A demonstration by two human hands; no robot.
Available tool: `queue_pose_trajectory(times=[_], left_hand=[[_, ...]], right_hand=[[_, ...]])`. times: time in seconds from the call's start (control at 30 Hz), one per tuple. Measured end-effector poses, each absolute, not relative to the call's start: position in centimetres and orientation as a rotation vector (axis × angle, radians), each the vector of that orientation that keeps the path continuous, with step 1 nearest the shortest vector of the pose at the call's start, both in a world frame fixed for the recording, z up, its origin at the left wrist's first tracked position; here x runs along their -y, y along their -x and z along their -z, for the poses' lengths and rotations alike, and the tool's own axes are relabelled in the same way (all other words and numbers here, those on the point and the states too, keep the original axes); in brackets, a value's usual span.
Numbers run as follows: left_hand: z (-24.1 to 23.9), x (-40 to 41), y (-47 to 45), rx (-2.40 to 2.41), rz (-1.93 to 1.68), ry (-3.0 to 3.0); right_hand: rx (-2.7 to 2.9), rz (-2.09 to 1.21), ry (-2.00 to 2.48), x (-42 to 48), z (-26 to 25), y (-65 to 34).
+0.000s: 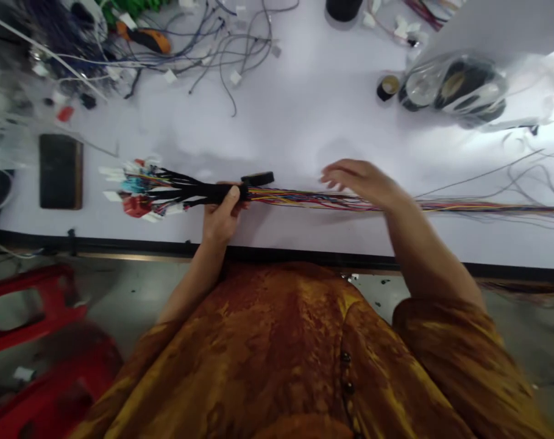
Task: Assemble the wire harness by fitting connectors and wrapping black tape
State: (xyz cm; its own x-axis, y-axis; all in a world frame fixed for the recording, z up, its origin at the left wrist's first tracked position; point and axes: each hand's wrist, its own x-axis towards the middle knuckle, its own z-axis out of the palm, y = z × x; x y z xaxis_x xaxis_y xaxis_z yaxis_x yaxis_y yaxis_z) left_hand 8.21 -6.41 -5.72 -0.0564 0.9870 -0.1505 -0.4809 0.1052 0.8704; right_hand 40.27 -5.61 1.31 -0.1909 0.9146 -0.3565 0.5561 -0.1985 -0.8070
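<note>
A wiring harness (299, 198) of many coloured wires runs across the white table. My left hand (222, 213) is closed round its black-taped section, thumb on top. Left of that hand, black-wrapped branches fan out to a cluster of connectors (137, 189) in red, blue and white. A roll of black tape (258, 178) stands against the harness just right of my left hand; whether its tape end is stuck to the bundle I cannot tell. Over the loose wires to the right hovers my right hand (354, 180), fingers loosely spread and slightly blurred, with nothing seen in them.
A dark phone (61, 172) lies at the left. Behind it are tangled wires (240, 52) and an orange-handled tool (144, 38). A small tape roll (387, 88) and a plastic bag of rolls (459, 91) sit back right. Red stools (52, 341) stand below the table edge.
</note>
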Motion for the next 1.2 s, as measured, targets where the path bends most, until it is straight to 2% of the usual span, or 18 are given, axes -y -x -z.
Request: queue_pose_trajectory(times=[0.03, 0.13, 0.2, 0.33, 0.5, 0.63, 0.7, 0.83, 0.97, 1.03, 1.2], left_hand=[[5.4, 6.4, -8.2, -0.955, -1.362, -0.728], [4.8, 6.3, -8.1, -0.955, -1.341, -0.8], [4.7, 6.2, -7.9, -0.956, -1.343, -0.851], [5.2, 6.1, -7.3, -1.023, -1.297, -0.953], [5.3, 5.8, -7.3, -1.005, -1.271, -0.881], [4.6, 5.6, -7.7, -0.966, -1.267, -0.831], [4.1, 5.6, -7.8, -0.95, -1.271, -0.831], [3.2, 5.6, -7.7, -0.928, -1.274, -0.888], [2.6, 5.8, -7.1, -0.86, -1.276, -1.009], [2.3, 6.1, -6.6, -0.857, -1.225, -1.049], [1.0, 7.4, -5.6, -0.849, -1.133, -1.089]], right_hand=[[1.665, -1.59, 1.614, 4.2, -0.9, -36.8], [1.445, -2.035, 1.476, 0.8, 0.6, -29.2], [1.192, -2.186, 1.438, -0.9, 1.0, -26.4], [1.007, -1.999, 1.517, -2.3, -0.5, -24.6], [1.276, -1.599, 1.54, 2.3, -3.8, -24.6], [1.538, -1.044, 1.531, 9.9, -2.1, -22.9], [1.664, -0.891, 1.471, 12.7, -0.1, -21.9], [2.047, -1.006, 1.428, 14.2, 2.1, -21.2], [2.258, -0.811, 1.536, 12.9, 0.4, -22.1], [2.296, -0.827, 1.481, 12.1, -0.9, -23.0], [2.09, -1.427, 1.188, 7.4, -3.6, -27.4]])
